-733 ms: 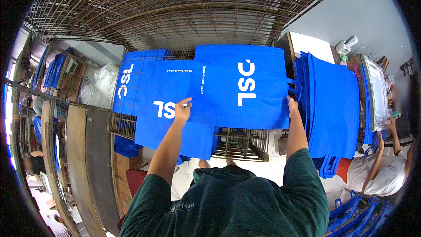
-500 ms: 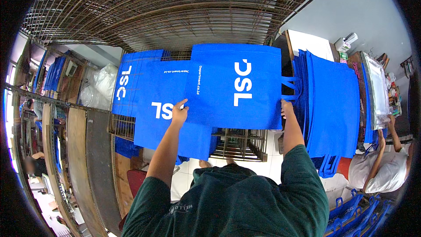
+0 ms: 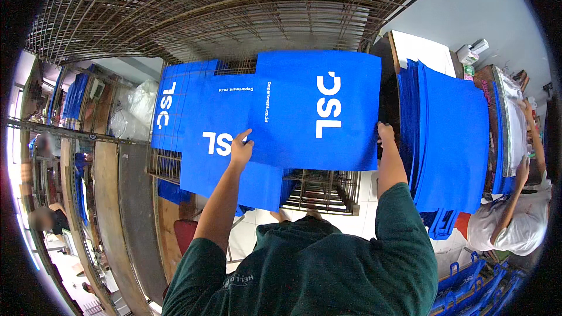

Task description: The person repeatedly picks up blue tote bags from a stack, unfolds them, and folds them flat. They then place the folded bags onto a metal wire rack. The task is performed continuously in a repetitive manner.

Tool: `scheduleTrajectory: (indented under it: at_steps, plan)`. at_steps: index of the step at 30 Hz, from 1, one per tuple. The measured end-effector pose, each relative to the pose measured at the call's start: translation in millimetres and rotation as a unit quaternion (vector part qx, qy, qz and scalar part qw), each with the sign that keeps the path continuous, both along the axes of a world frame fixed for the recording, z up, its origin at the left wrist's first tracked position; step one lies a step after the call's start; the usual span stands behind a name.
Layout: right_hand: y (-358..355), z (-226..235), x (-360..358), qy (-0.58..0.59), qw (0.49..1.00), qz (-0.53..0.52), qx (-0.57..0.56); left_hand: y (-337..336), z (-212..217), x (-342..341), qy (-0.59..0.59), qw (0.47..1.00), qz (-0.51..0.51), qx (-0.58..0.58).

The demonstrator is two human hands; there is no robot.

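Observation:
A flat blue fabric bag [image 3: 293, 111] with white lettering is spread over the wire rack in front of me. At its right edge, my right hand [image 3: 385, 133] is closed on the fabric. My left hand [image 3: 242, 147] has its fingers bent in a pinch at the bag's left edge. Beneath that hand lies a second printed blue bag [image 3: 228, 178], overlapped by the first. Farther left, another printed blue bag [image 3: 181, 73] rests among the rack's wires. Both hands' fingertips are partly hidden against the fabric.
Brown wire rack tiers [image 3: 193, 11] hang tilted overhead. A thick stack of blue bags [image 3: 451, 140] stands to my right. Beyond it, a co-worker in a white shirt [image 3: 515, 222] handles a pale framed panel [image 3: 509, 123]. Clear plastic [image 3: 140, 105] and a long dark board [image 3: 137, 210] are at left.
The upper bag has shifted slightly right and away from me, with my right hand at its edge. The blue handles seen beside my right hand are now out of sight.

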State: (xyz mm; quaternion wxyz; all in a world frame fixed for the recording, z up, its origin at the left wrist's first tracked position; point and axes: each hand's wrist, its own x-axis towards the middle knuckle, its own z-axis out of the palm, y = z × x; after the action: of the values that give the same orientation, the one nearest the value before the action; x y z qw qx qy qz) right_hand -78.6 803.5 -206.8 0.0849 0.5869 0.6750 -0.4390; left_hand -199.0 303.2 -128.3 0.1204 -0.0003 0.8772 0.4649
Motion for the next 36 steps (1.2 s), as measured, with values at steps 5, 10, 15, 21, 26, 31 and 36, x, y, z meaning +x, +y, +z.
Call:
scheduleTrajectory:
  at_steps: [5,10,15,21,26,31,36]
  plan:
    - [-7,-16,9,0.169,0.981,-0.072,-0.066,-5,-19,10,0.086,0.995,0.013,0.037]
    - [-25,-5,32,0.274,0.959,-0.077,-0.004,8,25,35,0.057,0.994,0.072,-0.066]
    - [-19,-12,31,0.322,0.945,-0.036,0.049,-13,-2,61,0.094,0.987,0.091,-0.097]
    - [18,-53,32,0.283,0.946,0.017,0.16,5,-6,76,0.117,0.982,0.15,-0.019]
    - [13,-24,28,0.198,0.961,0.036,0.191,14,8,82,0.092,0.981,0.168,0.002]
    - [1,-13,22,0.109,0.965,0.032,0.237,12,10,84,0.078,0.98,0.181,-0.009]
    - [-2,-11,16,0.08,0.968,-0.009,0.236,14,6,82,0.107,0.978,0.175,-0.038]
